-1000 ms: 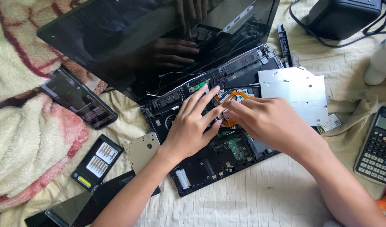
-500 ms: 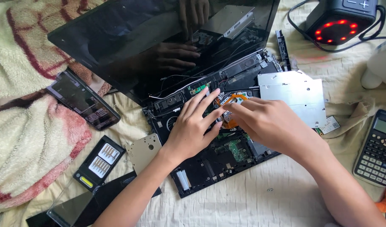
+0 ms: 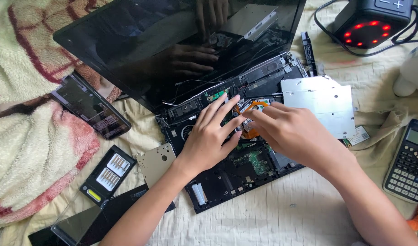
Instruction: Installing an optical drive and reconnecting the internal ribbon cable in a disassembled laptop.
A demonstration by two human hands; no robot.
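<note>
Both hands work inside an opened black laptop base (image 3: 227, 177) lying on a cream bedsheet (image 3: 282, 218), its dark screen (image 3: 172, 41) tilted up on the far side. The left hand (image 3: 209, 136) rests flat on the exposed boards, fingers spread and released. The right hand (image 3: 291, 132) curls its fingertips down onto a small orange flex piece (image 3: 250, 133) at the middle of the base; whether they pinch it cannot be told. A silver metal drive (image 3: 323, 105) lies just right of the hands.
</note>
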